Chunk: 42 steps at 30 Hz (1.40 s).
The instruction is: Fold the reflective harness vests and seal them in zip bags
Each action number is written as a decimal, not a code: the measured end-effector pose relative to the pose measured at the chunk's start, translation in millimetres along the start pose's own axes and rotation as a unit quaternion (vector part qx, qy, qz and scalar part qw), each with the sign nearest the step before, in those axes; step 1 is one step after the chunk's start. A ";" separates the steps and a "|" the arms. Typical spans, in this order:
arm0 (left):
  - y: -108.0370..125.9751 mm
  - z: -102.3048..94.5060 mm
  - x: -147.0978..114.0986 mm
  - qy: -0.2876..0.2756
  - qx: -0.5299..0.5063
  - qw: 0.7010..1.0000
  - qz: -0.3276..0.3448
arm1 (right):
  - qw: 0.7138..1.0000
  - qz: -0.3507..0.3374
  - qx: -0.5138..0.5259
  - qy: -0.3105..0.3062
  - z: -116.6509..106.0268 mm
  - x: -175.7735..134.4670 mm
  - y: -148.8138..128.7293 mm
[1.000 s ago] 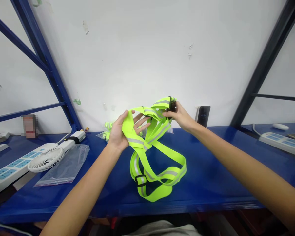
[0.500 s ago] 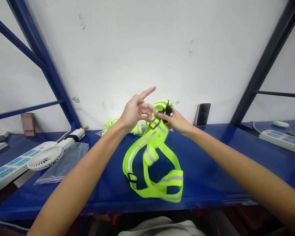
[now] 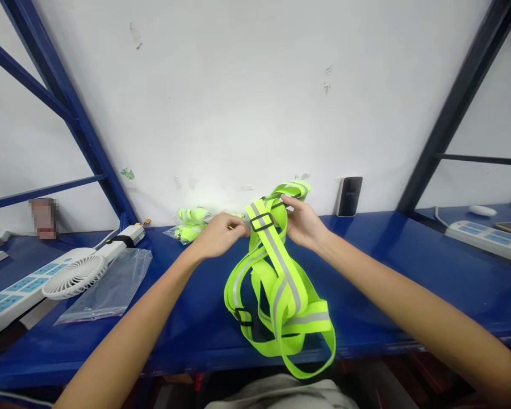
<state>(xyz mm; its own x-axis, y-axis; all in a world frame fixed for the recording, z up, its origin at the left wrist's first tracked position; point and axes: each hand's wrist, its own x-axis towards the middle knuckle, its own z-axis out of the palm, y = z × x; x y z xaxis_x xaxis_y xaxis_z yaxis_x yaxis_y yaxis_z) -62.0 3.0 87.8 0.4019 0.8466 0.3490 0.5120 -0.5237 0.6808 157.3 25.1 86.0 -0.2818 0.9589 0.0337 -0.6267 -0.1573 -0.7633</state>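
A neon-yellow reflective strap vest (image 3: 281, 267) with grey stripes and black slider buckles hangs in loose loops above the blue shelf, its lowest loop reaching past the front edge. My right hand (image 3: 307, 224) grips its bunched upper part, thumb on top and fingers partly hidden behind the straps. On the other side, my left hand (image 3: 223, 234) is closed, its thumb and fingertips pinched at the strap's left edge near the upper buckle. Behind my left hand, more folded neon-yellow straps (image 3: 191, 218) lie in clear plastic by the wall.
On the left are a power strip (image 3: 19, 289), a white handheld fan (image 3: 76, 277) and a clear zip bag (image 3: 106, 289). A dark-screened phone (image 3: 350, 196) leans on the wall at right. Another power strip (image 3: 488, 241) lies far right. Blue posts frame the shelf (image 3: 378, 272).
My left hand has lowered and moved left, its spread fingers closing into a pinch. The strap with the upper buckle now hangs flatter and longer. My right hand keeps hold, slightly further right.
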 end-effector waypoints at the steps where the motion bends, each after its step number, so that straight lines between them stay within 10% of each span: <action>1: 1.2 5.5 -1.6 -0.027 -0.010 0.999 0.022 | 1.000 0.014 0.012 -0.001 0.9 -0.4 2.4; 12: 1.4 37.5 11.9 0.074 -0.162 0.980 0.093 | 0.994 0.005 -0.106 -0.021 -4.1 -8.9 25.8; 16: 9.5 33.4 12.3 0.073 -0.055 0.991 0.096 | 0.977 0.075 -0.199 0.006 -5.0 -15.9 31.2; 27: 29.3 23.9 8.8 0.015 0.172 0.973 0.156 | 0.945 0.176 -0.218 -0.168 -10.0 -38.2 -9.4; 31: 24.4 0.6 0.8 -0.048 0.223 0.962 0.151 | 0.890 0.103 -0.394 -0.205 -20.7 -43.9 -37.0; 36: 15.3 -20.5 -12.8 -0.088 0.042 0.984 0.149 | 0.822 -0.111 -0.554 -0.066 -35.0 -24.9 -66.1; 42: 14.0 -19.0 -1.4 0.150 -0.343 0.922 0.096 | 0.899 -0.059 -0.431 -0.040 -51.4 9.8 -52.6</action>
<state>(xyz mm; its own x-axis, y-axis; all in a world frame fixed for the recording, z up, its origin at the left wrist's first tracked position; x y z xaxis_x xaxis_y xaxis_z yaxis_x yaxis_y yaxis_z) -69.8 -3.7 109.1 0.1540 0.7860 0.5987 -0.1895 -0.5712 0.7986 224.9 55.0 93.3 -0.3232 0.9315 0.1669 0.1315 0.2188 -0.9669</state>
